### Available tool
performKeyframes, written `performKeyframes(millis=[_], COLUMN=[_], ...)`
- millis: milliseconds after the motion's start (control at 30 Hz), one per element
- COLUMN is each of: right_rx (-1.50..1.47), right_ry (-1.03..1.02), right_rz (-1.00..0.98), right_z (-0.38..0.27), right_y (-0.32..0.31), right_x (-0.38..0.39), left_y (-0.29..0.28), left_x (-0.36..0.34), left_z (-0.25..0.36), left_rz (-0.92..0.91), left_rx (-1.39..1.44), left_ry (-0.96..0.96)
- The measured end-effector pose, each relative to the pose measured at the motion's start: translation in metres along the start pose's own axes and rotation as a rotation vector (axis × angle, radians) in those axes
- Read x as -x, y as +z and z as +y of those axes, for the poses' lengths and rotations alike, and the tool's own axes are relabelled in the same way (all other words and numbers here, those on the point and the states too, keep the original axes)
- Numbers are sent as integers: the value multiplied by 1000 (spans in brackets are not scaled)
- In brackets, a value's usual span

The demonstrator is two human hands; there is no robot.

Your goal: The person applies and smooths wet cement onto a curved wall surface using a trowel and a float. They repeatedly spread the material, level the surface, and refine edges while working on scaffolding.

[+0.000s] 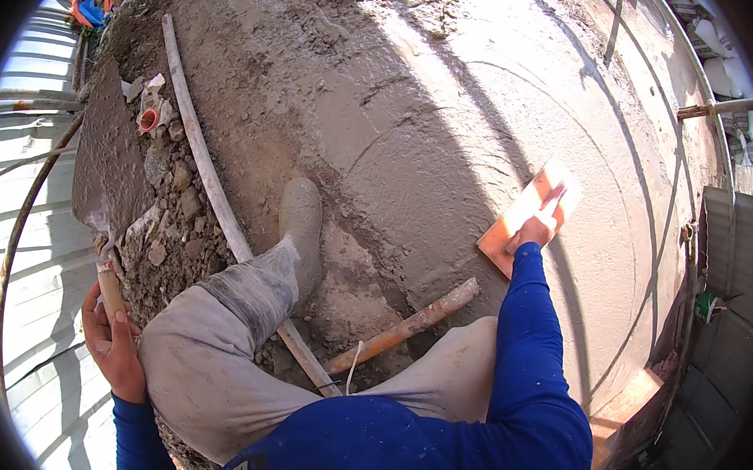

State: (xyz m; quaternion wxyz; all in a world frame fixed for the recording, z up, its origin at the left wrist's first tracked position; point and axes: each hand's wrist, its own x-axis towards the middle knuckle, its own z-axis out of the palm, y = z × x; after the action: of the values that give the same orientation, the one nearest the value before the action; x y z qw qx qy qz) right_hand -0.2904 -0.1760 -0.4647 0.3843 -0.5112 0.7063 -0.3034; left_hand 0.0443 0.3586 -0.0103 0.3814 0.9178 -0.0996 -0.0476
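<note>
The person's right hand point(536, 230) has its grip clamped on an orange rectangular float point(525, 201), which rests on wet grey cement point(408, 142) ahead of the right knee. The left hand point(117, 348) has its grip closed around the handle of a trowel point(110, 154), whose mortar-coated blade points forward beside rubble point(184, 202) and a long pole point(196, 129).

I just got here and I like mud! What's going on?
A person in blue sleeves has the right hand on a flat orange float, out over wet-looking grey cement. The left hand holds a trowel by its handle, and grey stuff coats its big blade. Curved marks show in the cement, and a long pole lies beside the rubble.
</note>
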Motion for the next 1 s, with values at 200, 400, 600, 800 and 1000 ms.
performKeyframes(millis=[200, 400, 600, 800, 1000], right_rx=[-180, -14, 38, -328, -329], right_ry=[174, 191, 114, 44, 60], right_rz=[-14, 38, -144, -385, -445], right_z=[3, -34, -170, -247, -336], right_y=[18, 149, 296, 383, 329], right_x=[15, 38, 76, 86, 134], left_y=[10, 29, 49, 66, 72], left_x=[-39, -95, -156, -206, -235], left_z=[12, 20, 19, 12, 34], left_rz=[-73, -173, -248, -309, -560], left_rx=[-12, 12, 28, 108, 213], left_ry=[43, -20, -5, -39, -231])
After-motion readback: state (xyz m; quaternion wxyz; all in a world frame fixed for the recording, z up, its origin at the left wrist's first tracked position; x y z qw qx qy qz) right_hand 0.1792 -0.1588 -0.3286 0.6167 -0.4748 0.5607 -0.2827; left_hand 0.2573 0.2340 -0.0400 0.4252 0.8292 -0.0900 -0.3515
